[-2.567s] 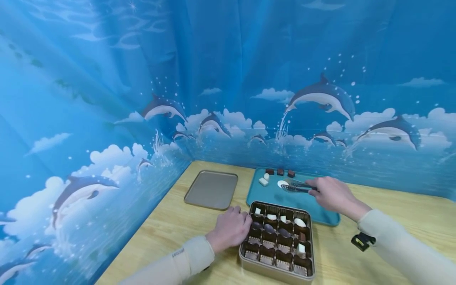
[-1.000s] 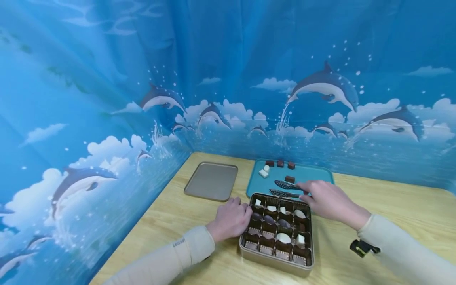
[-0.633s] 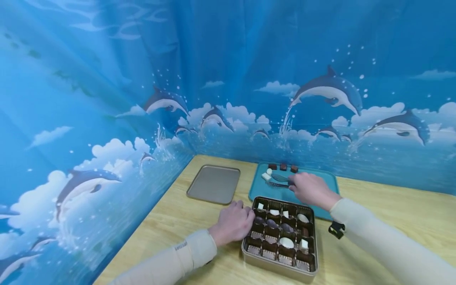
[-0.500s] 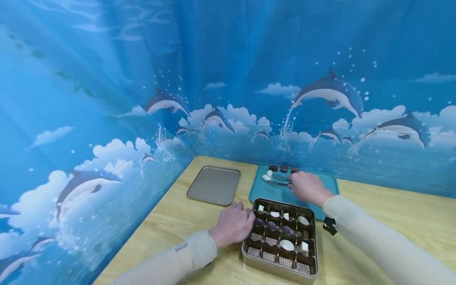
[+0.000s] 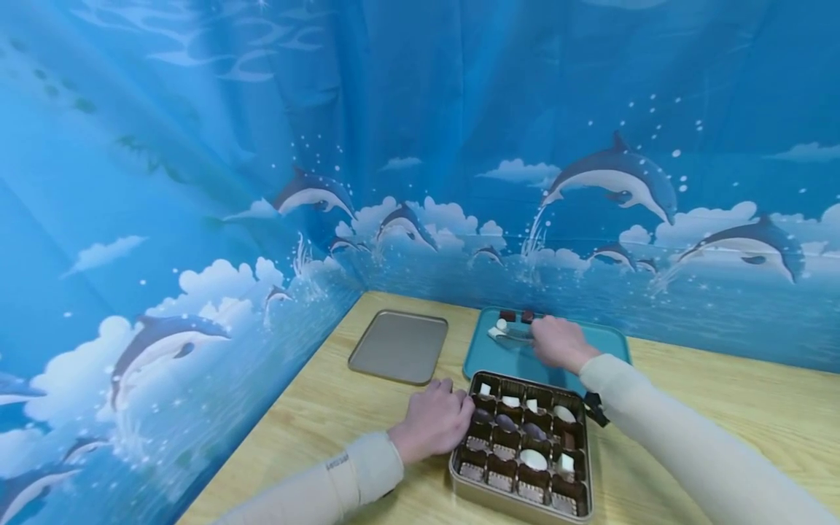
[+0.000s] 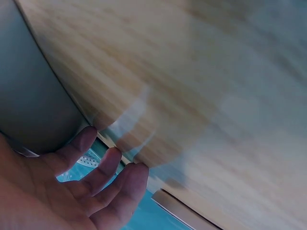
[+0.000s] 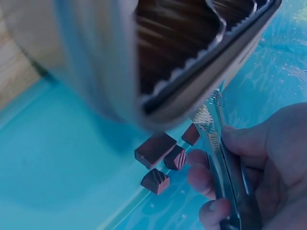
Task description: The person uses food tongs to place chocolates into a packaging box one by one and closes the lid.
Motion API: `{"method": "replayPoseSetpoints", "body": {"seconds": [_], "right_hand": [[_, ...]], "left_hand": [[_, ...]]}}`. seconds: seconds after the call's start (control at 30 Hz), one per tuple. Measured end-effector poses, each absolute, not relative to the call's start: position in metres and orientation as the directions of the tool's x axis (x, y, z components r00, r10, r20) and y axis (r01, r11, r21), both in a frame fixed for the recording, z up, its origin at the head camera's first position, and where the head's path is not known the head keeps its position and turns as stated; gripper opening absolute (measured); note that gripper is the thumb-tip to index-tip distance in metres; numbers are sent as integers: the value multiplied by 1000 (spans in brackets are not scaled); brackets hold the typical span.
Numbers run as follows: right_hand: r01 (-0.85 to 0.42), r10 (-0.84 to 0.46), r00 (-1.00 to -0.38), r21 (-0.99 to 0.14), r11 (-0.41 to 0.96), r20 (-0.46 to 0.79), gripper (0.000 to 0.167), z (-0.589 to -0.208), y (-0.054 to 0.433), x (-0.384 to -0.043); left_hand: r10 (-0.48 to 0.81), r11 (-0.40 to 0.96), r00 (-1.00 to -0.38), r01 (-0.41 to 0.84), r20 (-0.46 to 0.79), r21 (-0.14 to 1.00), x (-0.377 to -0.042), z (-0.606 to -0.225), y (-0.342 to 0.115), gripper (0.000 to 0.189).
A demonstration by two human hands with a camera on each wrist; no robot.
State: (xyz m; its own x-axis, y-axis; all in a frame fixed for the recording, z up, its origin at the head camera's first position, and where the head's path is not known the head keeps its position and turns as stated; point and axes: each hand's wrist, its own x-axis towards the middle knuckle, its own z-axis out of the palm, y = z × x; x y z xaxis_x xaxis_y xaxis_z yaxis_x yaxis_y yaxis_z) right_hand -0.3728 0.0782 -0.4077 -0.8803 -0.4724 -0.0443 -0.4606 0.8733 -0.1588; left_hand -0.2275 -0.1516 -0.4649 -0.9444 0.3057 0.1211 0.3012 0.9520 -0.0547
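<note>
My right hand [image 5: 558,341] grips metal tongs [image 7: 218,158] with perforated ends. In the head view their tips [image 5: 504,336] are right at a white square chocolate [image 5: 494,332] on the teal tray [image 5: 607,337]; a round white chocolate [image 5: 502,324] lies just behind it. My left hand [image 5: 434,418] rests against the left side of the divided chocolate tin [image 5: 518,503], fingers loosely bent in the left wrist view. White and dark chocolates fill the tin's back two rows, and a white oval chocolate [image 5: 534,459] sits in its third row.
Dark brown chocolates [image 7: 156,149] lie along the tray's back edge, partly hidden by my right hand in the head view. A bronze lid [image 5: 399,346] lies flat at the left on the wooden table [image 5: 315,408]. A dolphin-print curtain [image 5: 420,182] borders the table behind and left.
The white oval chocolate, in the tongs on the tray at first, now sits in the tin. My right hand has moved back and left to the white chocolates; the left hand stays put.
</note>
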Motion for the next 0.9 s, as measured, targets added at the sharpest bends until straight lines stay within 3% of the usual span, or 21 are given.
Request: {"method": "replayPoseSetpoints", "body": {"seconds": [0.17,0.27,0.37,0.6,0.9], "right_hand": [[-460,-468,-883,-137,877,-34,19,-401,86,-368],[-455,-464,-884,-134,881,-50,11,-394,94,-361],[-457,-469,-879,-125,881,-85,15,-385,106,-351],[-452,-468,-863,-123,884,-192,16,-367,125,-341],[-447,-456,-872,-87,890,-177,10,-382,116,-344]], "left_hand": [[278,960,-953,280,117,2,-229,-465,-150,47],[285,958,-951,287,122,-4,-230,-465,-150,47],[291,956,-948,292,127,-9,-230,-465,-149,46],[369,926,-921,351,125,-140,-230,-461,-153,35],[375,923,-920,361,111,-132,-226,-463,-153,35]]}}
